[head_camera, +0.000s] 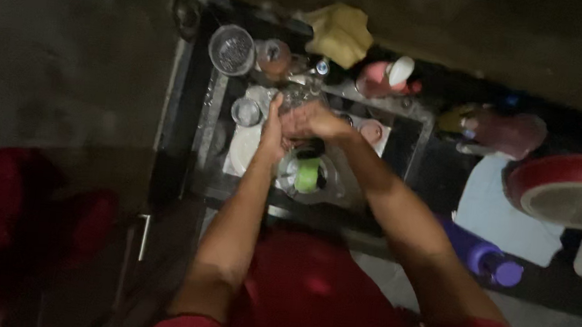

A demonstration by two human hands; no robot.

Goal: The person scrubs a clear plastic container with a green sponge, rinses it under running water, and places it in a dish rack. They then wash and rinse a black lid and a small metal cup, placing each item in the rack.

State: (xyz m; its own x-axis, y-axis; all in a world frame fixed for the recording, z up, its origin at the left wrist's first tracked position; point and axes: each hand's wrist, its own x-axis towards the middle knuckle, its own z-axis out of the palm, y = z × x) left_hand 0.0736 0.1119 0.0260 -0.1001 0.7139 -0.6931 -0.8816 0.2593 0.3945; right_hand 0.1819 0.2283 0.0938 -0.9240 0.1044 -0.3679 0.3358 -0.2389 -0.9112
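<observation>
Dim light all round here, the brightest patch falling on the middle of the scene. A dark counter (181, 140) runs around a sunken sink (413, 135) with a pale metal rim. Beyond it, the wall or ledge (526, 37) at the top reads as a dull grey-brown, blurred. To the left, a broad grey floor (54, 59) stretches away, bare and shadowed, and a deep red shape (12, 223) sits low at the left edge, too blurred to tell what it is. A small metal handle (144, 236) shows on the dark cabinet front below the counter. Lower right, the surface turns lighter grey.
</observation>
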